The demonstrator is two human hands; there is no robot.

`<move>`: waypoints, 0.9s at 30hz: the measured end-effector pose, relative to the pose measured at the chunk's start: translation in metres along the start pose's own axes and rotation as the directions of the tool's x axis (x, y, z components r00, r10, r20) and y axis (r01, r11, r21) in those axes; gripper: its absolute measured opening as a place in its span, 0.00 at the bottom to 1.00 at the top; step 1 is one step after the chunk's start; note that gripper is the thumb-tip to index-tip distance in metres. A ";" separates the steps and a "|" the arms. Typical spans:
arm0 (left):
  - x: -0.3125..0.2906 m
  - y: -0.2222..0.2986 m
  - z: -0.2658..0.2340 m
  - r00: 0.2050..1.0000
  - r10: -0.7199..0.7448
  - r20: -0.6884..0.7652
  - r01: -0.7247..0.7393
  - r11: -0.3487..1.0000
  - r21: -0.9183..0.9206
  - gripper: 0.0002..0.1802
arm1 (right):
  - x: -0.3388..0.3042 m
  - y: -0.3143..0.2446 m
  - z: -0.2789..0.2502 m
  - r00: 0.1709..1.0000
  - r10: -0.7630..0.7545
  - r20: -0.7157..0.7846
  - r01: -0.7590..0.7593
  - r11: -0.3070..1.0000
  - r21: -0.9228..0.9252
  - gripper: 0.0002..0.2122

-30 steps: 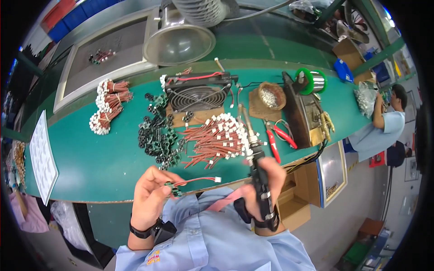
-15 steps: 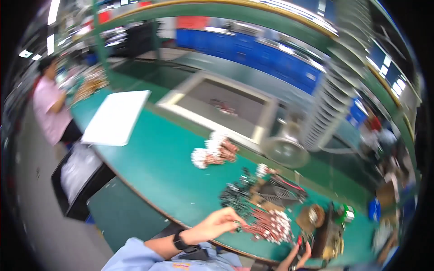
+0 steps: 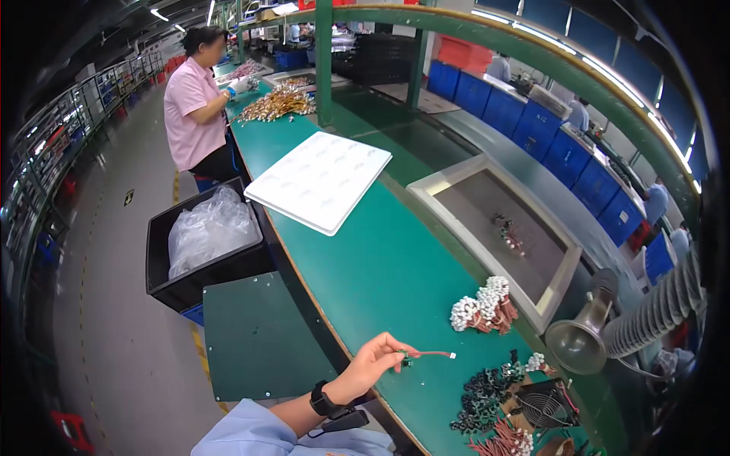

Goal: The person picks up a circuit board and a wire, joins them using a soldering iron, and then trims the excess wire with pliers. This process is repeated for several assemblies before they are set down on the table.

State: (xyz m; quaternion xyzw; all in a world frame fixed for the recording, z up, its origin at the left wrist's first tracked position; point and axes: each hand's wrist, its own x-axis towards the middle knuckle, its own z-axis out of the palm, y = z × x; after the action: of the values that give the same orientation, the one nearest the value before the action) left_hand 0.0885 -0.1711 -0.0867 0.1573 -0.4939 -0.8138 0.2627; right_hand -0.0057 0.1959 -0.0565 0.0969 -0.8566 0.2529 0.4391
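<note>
- Currently, a small green circuit board (image 3: 407, 360) is pinched in the fingertips of my left hand (image 3: 376, 363), above the near edge of the green tabletop (image 3: 357, 266).
- From it, thin reddish wires (image 3: 431, 353) run out to the right and end in 1 small white connector (image 3: 452, 355).
- My left thumb and fingers are drawn close together on the board; I cannot tell the state of my right hand.
- On my left wrist I wear a black watch (image 3: 323, 400), below it a light blue sleeve (image 3: 247, 429).
- To the right of my left hand lies a heap of dark green and black boards (image 3: 483, 395), next to a black fan (image 3: 541, 408) and a pile of red wires with white plugs (image 3: 502, 441).
- Farther up the table sit bundles of white-ended wires (image 3: 487, 308), near a pale-framed panel (image 3: 540, 273) with a few wired pieces lying on it.
- Right of these bundles is a metal hood (image 3: 576, 346) joined to a ridged grey hose (image 3: 654, 308).
- Ahead, a white sheet-like tray (image 3: 319, 178) lies across the table.
- Beside the table, left of me, stands 1 black crate (image 3: 220, 280) holding clear plastic (image 3: 213, 232).
- Beyond, 1 person in a pink shirt (image 3: 190, 114) stands by a golden-brown heap (image 3: 277, 105).
- Across the way, blue bins (image 3: 538, 133) form a row.
</note>
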 end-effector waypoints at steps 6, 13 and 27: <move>0.005 -0.006 -0.010 0.998 0.006 0.056 -0.003 0.999 -0.054 0.03 | 0.003 -0.007 0.014 0.999 -0.036 -0.024 0.034 0.994 -0.107 0.10; 0.011 -0.013 -0.023 0.979 -0.009 0.202 0.041 0.987 -0.156 0.04 | -0.007 -0.021 0.038 0.982 0.156 -0.106 -0.170 0.976 -0.138 0.11; 0.012 -0.015 -0.022 0.952 0.087 0.294 -0.052 0.991 -0.124 0.05 | -0.015 -0.041 0.022 0.996 -0.031 -0.079 0.022 0.994 -0.110 0.11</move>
State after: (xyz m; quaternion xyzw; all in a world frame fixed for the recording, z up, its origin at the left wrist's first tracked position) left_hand 0.0857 -0.1884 -0.1099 -0.0002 -0.4854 -0.8456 0.2222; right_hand 0.0032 0.1488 -0.0647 0.0738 -0.8495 0.2034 0.4811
